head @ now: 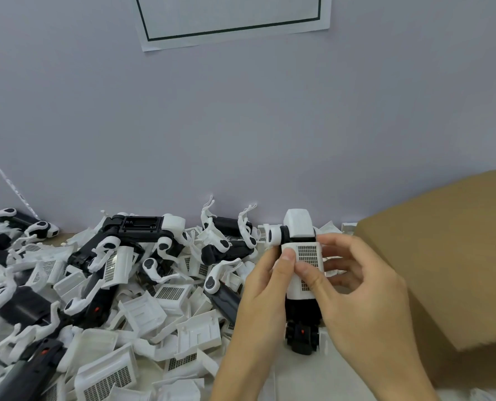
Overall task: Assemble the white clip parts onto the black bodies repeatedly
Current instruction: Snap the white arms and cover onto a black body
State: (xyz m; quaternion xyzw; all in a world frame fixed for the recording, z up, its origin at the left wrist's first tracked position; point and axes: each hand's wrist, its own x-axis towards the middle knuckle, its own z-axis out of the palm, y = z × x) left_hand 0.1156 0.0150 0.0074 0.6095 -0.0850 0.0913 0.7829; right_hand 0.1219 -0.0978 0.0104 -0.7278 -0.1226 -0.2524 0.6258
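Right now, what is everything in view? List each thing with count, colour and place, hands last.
held unit: one, black body with white grilled clip, centre right, between both hands
loose clip parts: many, white, heaped left and centre
black bodies: several, black with white fittings, in the heap
cardboard box: one, brown, right
paper sheet: one, white with dark border, on the wall above
left hand: grips the held unit
right hand: thumb presses the clip

Bare left hand (260, 287) and right hand (354, 287) — sleeveless forearms.
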